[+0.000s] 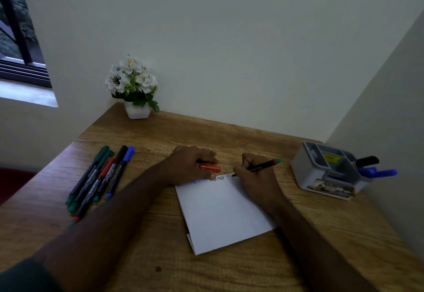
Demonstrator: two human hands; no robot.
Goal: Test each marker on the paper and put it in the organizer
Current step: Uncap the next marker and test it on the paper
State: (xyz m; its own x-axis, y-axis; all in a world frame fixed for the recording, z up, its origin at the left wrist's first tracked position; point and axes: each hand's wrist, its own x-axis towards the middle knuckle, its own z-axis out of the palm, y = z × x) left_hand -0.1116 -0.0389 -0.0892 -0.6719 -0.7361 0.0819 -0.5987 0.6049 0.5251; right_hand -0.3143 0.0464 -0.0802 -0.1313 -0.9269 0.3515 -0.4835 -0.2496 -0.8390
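Pinching a marker (pixel 261 167) in the right grip (pixel 254 172) — tip on the paper (pixel 224 211) — left grip (pixel 192 165) holds its cap (pixel 210 167)

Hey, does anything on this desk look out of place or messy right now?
Nothing is spilled or damaged. One oddity: the left hand holds a red cap, though the marker writing in the right hand has a teal end.

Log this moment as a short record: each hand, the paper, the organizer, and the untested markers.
left hand: holds an orange-red cap, resting at the paper's top edge
right hand: grips a black marker, tip at the paper's top edge
paper: white, folded, writing along the top
organizer: grey, right side of the desk, black and blue markers inside
loose markers: cluster on the left, capped
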